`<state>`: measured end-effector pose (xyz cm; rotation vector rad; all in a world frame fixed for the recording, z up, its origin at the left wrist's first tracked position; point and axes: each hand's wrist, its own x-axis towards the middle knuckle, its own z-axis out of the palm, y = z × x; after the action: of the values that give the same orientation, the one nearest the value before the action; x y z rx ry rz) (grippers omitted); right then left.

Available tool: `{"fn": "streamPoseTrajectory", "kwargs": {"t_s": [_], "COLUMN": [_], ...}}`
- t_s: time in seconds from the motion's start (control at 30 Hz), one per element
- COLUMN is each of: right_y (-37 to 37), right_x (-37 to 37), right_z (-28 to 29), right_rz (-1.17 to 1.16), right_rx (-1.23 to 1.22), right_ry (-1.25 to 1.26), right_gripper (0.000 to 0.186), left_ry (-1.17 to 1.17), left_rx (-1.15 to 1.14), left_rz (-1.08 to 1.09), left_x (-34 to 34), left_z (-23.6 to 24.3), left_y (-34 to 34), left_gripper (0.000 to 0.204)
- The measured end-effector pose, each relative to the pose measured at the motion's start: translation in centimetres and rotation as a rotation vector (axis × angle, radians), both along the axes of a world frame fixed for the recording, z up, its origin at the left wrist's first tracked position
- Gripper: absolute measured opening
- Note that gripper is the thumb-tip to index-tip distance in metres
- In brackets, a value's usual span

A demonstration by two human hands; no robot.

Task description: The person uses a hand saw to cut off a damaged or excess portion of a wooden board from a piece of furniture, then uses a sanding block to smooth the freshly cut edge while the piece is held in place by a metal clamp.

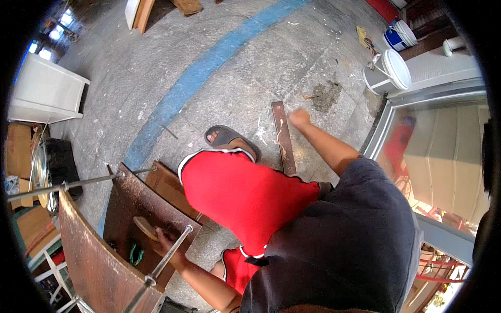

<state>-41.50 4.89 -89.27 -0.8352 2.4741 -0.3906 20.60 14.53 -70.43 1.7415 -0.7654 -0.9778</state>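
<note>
My left hand (166,242) grips a tan, oval wooden piece (143,226) inside a dark brown, worn wooden shelf unit (104,255) with metal rods (172,245) at lower left. A crumpled green item (135,254) lies beside it on the board. My right hand (298,117) is raised to the right of a narrow brown plank (279,125) with bolt holes and a pale string-like streak, lying on the floor; its fingers are curled and slightly blurred, what they hold, if anything, unclear.
A white cabinet (44,88), cardboard (34,224) and a black object (65,167) are left. Two buckets (389,70) stand upper right by a glass panel in a metal frame (389,109). A blue line (203,65) crosses the concrete floor. Boards (141,13) stand at the top.
</note>
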Motion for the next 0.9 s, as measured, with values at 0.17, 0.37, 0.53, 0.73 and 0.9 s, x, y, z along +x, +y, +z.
{"fn": "streamPoseTrajectory", "kwargs": {"t_s": [0.17, 0.37, 0.53, 0.73, 0.9], "right_y": [5.6, 4.3, 4.0, 1.7, -14.1], "right_x": [5.2, 7.6, 10.8, 8.4, 7.0], "right_z": [-7.6, -9.0, -6.9, -9.2, -7.0], "right_rz": [0.162, -0.009, -0.008, 0.227, 0.494], "right_rx": [0.358, 0.509, 0.303, 0.505, 0.179], "right_ry": [0.086, -0.051, 0.183, 0.072, -0.005], "right_gripper": [0.07, 0.086, 0.087, 0.091, 0.095], "left_ry": [-0.147, -0.213, 0.035, -0.191, -0.043], "left_rx": [0.017, 0.247, 0.103, 0.152, 0.042], "left_rz": [0.102, 0.203, 0.348, 0.312, 0.34], "left_x": [-0.4, 1.7, 0.0, -1.5, -2.8], "left_z": [0.8, 1.1, 1.3, -0.1, 0.0], "left_y": [1.4, 6.4, 9.1, 10.9, 11.7], "left_gripper": [0.031, 0.02, 0.012, 0.012, 0.016]}}
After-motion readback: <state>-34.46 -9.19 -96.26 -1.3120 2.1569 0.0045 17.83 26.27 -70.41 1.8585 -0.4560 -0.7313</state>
